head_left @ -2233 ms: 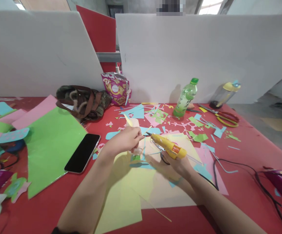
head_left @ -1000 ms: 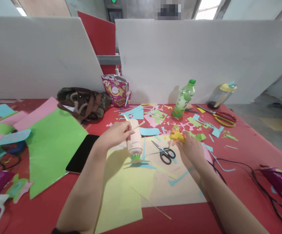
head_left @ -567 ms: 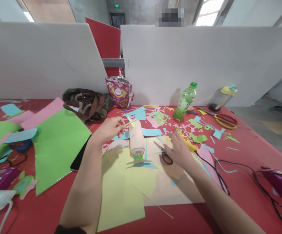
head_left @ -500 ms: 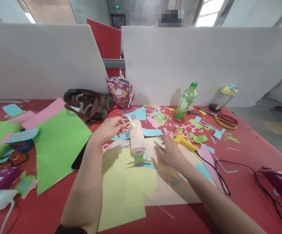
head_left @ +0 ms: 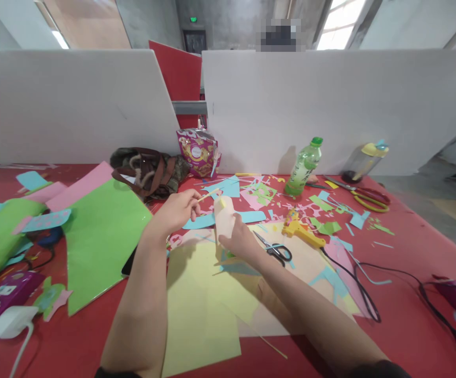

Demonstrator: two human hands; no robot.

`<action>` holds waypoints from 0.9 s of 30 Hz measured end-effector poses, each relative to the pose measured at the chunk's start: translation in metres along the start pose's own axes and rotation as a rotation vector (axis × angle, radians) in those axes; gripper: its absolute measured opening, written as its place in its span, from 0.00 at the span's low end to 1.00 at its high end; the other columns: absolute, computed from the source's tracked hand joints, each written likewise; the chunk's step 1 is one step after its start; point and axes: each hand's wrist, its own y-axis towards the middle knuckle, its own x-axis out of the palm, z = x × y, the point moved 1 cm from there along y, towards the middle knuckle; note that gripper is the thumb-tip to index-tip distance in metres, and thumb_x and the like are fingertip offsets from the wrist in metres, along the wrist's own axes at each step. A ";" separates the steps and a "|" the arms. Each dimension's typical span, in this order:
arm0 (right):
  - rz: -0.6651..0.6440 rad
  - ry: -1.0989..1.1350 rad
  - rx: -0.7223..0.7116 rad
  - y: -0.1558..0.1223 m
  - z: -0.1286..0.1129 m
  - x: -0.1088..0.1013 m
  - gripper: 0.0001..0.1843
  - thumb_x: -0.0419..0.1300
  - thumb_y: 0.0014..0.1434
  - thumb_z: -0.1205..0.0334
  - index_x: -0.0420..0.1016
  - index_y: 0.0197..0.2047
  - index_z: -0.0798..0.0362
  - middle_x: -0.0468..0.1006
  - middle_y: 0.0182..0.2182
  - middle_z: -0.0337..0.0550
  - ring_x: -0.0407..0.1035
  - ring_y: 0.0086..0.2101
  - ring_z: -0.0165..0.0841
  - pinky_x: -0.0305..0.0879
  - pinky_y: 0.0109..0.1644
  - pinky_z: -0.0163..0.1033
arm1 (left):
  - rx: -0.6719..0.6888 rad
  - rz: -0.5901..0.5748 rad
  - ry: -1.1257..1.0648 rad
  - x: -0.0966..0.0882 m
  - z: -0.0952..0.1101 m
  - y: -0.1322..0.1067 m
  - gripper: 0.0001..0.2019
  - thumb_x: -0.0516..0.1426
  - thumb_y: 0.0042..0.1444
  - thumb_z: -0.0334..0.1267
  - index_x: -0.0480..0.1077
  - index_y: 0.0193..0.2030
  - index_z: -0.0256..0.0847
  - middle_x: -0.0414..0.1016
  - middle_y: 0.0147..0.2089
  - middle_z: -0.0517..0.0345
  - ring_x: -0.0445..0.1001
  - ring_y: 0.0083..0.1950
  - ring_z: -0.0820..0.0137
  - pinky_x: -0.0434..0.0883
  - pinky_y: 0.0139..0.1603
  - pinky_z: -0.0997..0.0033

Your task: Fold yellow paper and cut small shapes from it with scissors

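Note:
My left hand (head_left: 186, 209) pinches a thin yellow paper strip (head_left: 209, 195) that points up and to the right. Beside it, my right hand (head_left: 239, 237) is wrapped around a bottle covered in pale paper (head_left: 223, 210). A small yellow piece sits near the bottle's far end, and its green cap shows only in part below my hand. Dark-handled scissors (head_left: 277, 251) lie on the pale paper sheet to the right of my right hand. Behind the bottle rests a blue paper strip (head_left: 251, 217). Yellow paper (head_left: 200, 315) lies under my forearms.
A yellow glue gun (head_left: 302, 232) with a black cord lies to the right. Behind it stand a green drink bottle (head_left: 303, 167) and red-and-yellow-handled scissors (head_left: 369, 198). A snack bag (head_left: 199, 152), a dark bag (head_left: 149, 170) and green sheets (head_left: 102, 241) are leftward. Paper scraps litter the red table.
My right hand has let go of the scissors, which now lie on the paper, and has closed around the paper-covered bottle. My left hand still holds the yellow strip. The view has shifted slightly.

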 end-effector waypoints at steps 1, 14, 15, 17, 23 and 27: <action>0.001 0.044 0.021 0.002 0.002 -0.002 0.34 0.54 0.45 0.60 0.47 0.54 0.60 0.68 0.42 0.62 0.65 0.42 0.48 0.59 0.41 0.47 | -0.003 0.011 -0.013 0.000 0.000 0.000 0.08 0.42 0.51 0.32 0.60 0.28 0.40 0.69 0.24 0.61 0.68 0.24 0.74 0.63 0.26 0.77; 0.008 0.811 0.186 0.017 0.008 -0.060 0.16 0.50 0.45 0.59 0.55 0.40 0.49 0.65 0.22 0.32 0.64 0.19 0.26 0.60 0.18 0.29 | 0.110 0.238 -0.276 0.001 0.001 0.001 0.05 0.51 0.50 0.38 0.58 0.29 0.40 0.74 0.33 0.55 0.73 0.38 0.69 0.67 0.42 0.69; 0.009 0.859 0.192 0.016 0.007 -0.066 0.14 0.50 0.46 0.59 0.56 0.38 0.50 0.64 0.20 0.31 0.63 0.18 0.25 0.59 0.17 0.28 | 0.149 0.250 -0.291 0.002 0.000 0.002 0.06 0.52 0.49 0.39 0.59 0.29 0.39 0.74 0.33 0.55 0.73 0.38 0.68 0.67 0.42 0.69; -0.009 0.937 0.216 0.013 0.005 -0.078 0.09 0.50 0.46 0.58 0.58 0.33 0.51 0.63 0.16 0.31 0.62 0.16 0.25 0.58 0.16 0.28 | 0.236 0.274 -0.288 0.006 0.000 0.005 0.07 0.54 0.48 0.40 0.62 0.29 0.38 0.74 0.33 0.54 0.73 0.38 0.67 0.68 0.40 0.69; -0.115 1.064 0.266 0.002 -0.004 -0.097 0.08 0.49 0.49 0.59 0.63 0.26 0.55 0.67 0.12 0.36 0.63 0.14 0.27 0.61 0.16 0.30 | 0.473 0.337 -0.070 0.024 0.001 0.015 0.05 0.51 0.51 0.35 0.67 0.31 0.38 0.74 0.32 0.57 0.72 0.35 0.71 0.68 0.36 0.73; -0.176 1.059 0.251 -0.001 -0.005 -0.098 0.10 0.48 0.51 0.61 0.66 0.26 0.57 0.70 0.12 0.40 0.65 0.15 0.29 0.64 0.19 0.31 | 0.586 0.514 0.062 0.033 -0.007 0.025 0.07 0.50 0.53 0.33 0.68 0.31 0.37 0.75 0.32 0.56 0.73 0.35 0.71 0.69 0.36 0.75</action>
